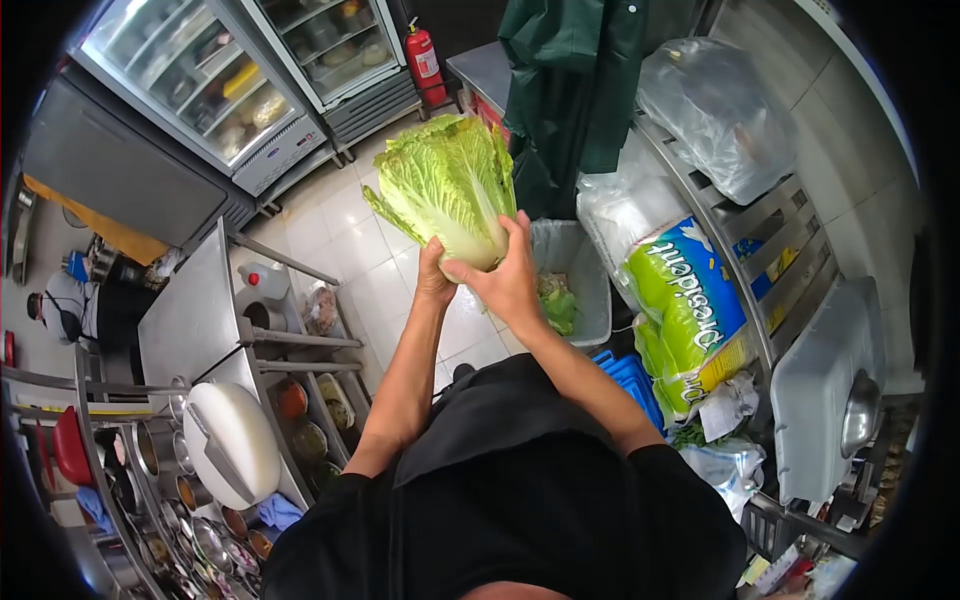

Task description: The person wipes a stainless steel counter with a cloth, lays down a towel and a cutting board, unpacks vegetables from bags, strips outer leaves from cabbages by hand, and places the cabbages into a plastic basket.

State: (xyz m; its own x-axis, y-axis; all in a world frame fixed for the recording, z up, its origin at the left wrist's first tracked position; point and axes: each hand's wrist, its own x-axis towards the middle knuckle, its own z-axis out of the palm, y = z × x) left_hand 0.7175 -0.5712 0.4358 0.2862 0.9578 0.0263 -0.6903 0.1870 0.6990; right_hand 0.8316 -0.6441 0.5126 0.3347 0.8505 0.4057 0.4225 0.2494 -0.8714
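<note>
A large head of napa cabbage (440,185), pale green with a white base, is held up in front of me over the tiled floor. My left hand (433,275) grips its base from the left side. Around the right side of the base are the fingers of my right hand (505,280), its thumb pointing toward my left hand. The leafy end points away from me. To the right of the cabbage, below my hands, stands a grey bin (597,290) with some green leaves (560,308) inside.
Glass-door fridges (215,85) and a fire extinguisher (425,65) are at the back. A steel table (190,290) and a white cutting board with a knife (250,440) lie left. Another person (75,305) is far left. Right are a President bag (690,300) and a metal rack (720,215).
</note>
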